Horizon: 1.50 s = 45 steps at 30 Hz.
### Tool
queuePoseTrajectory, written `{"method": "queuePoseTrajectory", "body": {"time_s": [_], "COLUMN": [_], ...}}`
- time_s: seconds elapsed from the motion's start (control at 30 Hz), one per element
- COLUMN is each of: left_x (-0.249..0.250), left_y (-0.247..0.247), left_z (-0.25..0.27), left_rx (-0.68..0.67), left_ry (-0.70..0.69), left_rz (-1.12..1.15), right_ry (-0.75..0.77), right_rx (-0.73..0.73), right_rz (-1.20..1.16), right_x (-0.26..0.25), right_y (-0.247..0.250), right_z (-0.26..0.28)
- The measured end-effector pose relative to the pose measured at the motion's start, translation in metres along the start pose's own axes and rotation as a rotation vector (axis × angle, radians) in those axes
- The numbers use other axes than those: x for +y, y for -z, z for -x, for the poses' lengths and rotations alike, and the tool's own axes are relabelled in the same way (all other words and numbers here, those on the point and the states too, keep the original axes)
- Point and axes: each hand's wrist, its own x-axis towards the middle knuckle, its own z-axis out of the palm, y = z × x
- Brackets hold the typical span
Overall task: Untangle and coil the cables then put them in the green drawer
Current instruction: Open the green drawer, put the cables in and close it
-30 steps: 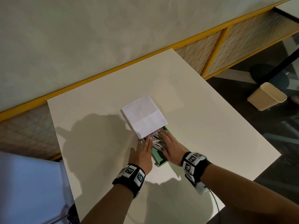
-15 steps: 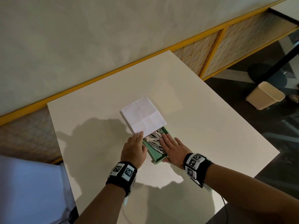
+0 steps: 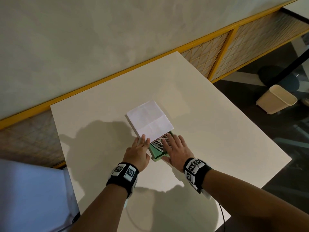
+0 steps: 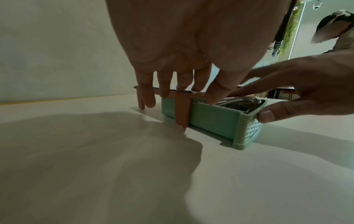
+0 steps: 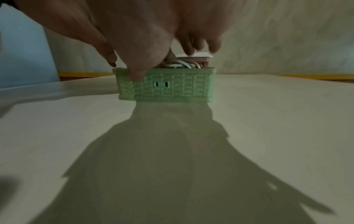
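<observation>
While the green drawer (image 3: 156,154) stands part-way out of its white-topped case (image 3: 149,122) on the table (image 3: 209,131), we see both hands laid flat about it. The left hand (image 3: 138,152) rests with straight fingers on the near corner of the case top, its thumb reaching toward the drawer's rim; it grips nothing. The right hand (image 3: 177,150) lies open over the drawer, its fingers (image 3: 168,139) pressing down on the white cables (image 3: 159,144), while the thumb (image 4: 287,112) bears against the woven front panel (image 5: 173,85), as the left wrist view shows. The cables sit inside the drawer, rising slightly above its rim in the right wrist view; how neatly they are coiled cannot be told. We judge the task to be at its closing step: the cables are stowed, and the drawer is being pushed home. The next move calls for the left hand to brace the case so that it does not slide across the table, and for the right fingers to keep the cables below the rim and withdraw before the case edge reaches them, lest a loop catch at the opening.
</observation>
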Motion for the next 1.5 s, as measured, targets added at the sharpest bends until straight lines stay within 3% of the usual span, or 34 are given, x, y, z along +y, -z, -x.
{"method": "queuePoseTrajectory", "body": {"time_s": [0.3, 0.4, 0.5, 0.7, 0.77, 0.83, 0.9, 0.93, 1.3, 1.5], "left_x": [-0.003, -0.004, -0.004, -0.007, -0.009, -0.012, -0.016, -0.017, -0.021, -0.019], "left_y": [-0.005, -0.003, -0.002, 0.001, 0.003, 0.002, -0.001, -0.002, 0.002, 0.003], "left_z": [-0.001, -0.001, -0.001, 0.0, 0.0, 0.0, -0.001, -0.001, -0.005, -0.005], "left_rx": [-0.011, -0.021, -0.028, 0.007, 0.047, 0.051, 0.016, -0.006, -0.095, -0.111], "left_ry": [-0.005, -0.003, -0.004, -0.02, -0.041, -0.067, -0.085, -0.091, -0.101, -0.076], "left_rz": [0.047, 0.067, 0.077, 0.104, 0.07, 0.046, 0.054, 0.065, 0.096, 0.066], "right_ry": [-0.014, -0.064, -0.209, -0.629, -0.857, -1.069, -1.177, -1.207, -1.388, -1.347], "right_rx": [0.158, 0.084, -0.059, -0.216, -0.181, -0.117, -0.001, 0.052, 0.126, 0.114], "right_rz": [-0.141, -0.156, -0.249, -0.728, -0.989, -1.412, -1.807, -1.898, -2.122, -2.176], "right_x": [0.0, 0.003, 0.003, 0.0, -0.001, -0.002, -0.005, -0.005, -0.009, -0.008], "right_y": [-0.003, 0.001, 0.014, 0.025, 0.021, 0.019, 0.024, 0.027, 0.038, 0.048], "right_z": [-0.001, -0.004, -0.011, -0.012, -0.009, -0.008, -0.01, -0.012, -0.044, -0.057]}}
